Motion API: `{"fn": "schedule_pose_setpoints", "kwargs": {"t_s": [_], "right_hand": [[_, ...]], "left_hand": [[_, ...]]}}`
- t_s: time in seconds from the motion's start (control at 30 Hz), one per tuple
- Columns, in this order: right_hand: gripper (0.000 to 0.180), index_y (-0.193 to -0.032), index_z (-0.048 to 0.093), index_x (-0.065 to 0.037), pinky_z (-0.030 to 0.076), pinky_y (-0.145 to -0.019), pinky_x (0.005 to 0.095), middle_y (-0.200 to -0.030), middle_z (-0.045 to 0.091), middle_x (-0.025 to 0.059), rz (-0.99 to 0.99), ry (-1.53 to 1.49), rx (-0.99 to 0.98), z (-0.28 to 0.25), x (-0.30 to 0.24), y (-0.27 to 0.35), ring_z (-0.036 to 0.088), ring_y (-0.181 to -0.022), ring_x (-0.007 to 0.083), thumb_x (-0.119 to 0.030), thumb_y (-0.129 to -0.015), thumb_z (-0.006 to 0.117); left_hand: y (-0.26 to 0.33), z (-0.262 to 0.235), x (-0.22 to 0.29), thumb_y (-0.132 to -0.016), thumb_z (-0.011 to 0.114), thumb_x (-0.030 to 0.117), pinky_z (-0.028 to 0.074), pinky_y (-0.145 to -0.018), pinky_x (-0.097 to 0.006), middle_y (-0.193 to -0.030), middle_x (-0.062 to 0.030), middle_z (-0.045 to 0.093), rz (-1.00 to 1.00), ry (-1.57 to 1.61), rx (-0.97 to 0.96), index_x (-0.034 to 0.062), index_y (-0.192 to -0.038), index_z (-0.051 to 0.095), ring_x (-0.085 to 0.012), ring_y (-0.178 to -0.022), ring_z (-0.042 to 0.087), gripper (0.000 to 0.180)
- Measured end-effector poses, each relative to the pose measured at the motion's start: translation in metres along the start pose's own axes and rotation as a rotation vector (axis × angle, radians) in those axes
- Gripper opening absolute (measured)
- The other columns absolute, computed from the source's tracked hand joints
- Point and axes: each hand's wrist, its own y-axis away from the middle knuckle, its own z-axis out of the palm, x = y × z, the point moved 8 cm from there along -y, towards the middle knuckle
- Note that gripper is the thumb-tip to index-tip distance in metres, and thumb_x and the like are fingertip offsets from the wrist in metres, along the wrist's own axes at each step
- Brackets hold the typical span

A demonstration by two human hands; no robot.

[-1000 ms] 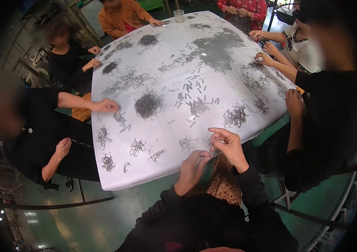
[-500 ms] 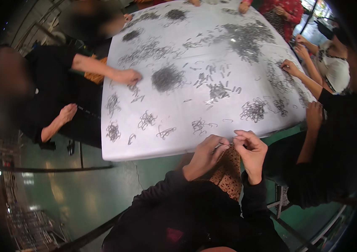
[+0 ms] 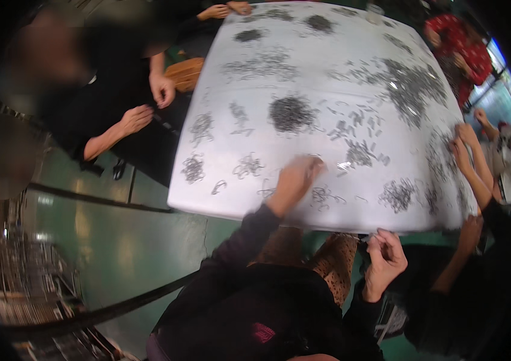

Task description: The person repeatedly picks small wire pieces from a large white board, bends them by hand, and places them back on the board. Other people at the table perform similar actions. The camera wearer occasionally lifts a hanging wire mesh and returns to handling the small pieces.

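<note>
Desk (image 3: 219,198): white, strewn with wire clips.
Left hand (image 3: 296,177): blurred over desk clips (image 3: 326,195); grip unreadable.
Right hand (image 3: 384,260): below desk edge, fingers curled; contents hidden.
Risk: a hasty sweep could scatter sorted clips.

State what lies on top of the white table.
On the white table lie heaps and small tangles of thin dark metal pieces. The left hand covers whatever is beneath it.

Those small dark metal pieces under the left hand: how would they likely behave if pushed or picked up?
The metal pieces look thin and light, so they would probably slide across the smooth white table. They lie in tangled clumps and may lift together. The left hand reaches over them.
</note>
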Motion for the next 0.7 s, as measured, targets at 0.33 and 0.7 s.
{"fn": "schedule_pose_setpoints", "kwargs": {"t_s": [0.33,0.7], "right_hand": [[0.017,-0.093,0.063,0.006,0.039,-0.059,0.0187,-0.085,0.053,0.0029,-0.028,-0.032,-0.154,0.02,-0.007,-0.001,0.048,-0.066,0.0068,0.016,-0.081,0.056],[0.015,-0.1,0.062,0.006,0.045,-0.067,0.0215,-0.087,0.055,0.004,0.065,-0.021,-0.219,0.022,-0.011,0.004,0.053,-0.075,0.0099,0.01,-0.086,0.056]], "left_hand": [[-0.089,0.015,-0.118,-0.077,0.059,0.004,0.055,-0.075,-0.043,-0.095,-0.0221,0.063,-0.077,-0.71,-0.064,-0.0069,-0.092,0.064,-0.0362,-0.095,0.061,0.02],[-0.109,-0.038,-0.145,-0.077,0.058,0.006,0.053,-0.072,-0.045,-0.078,-0.0216,0.066,-0.109,-0.63,0.057,-0.0022,-0.079,0.066,-0.0376,-0.077,0.066,0.012]]}}
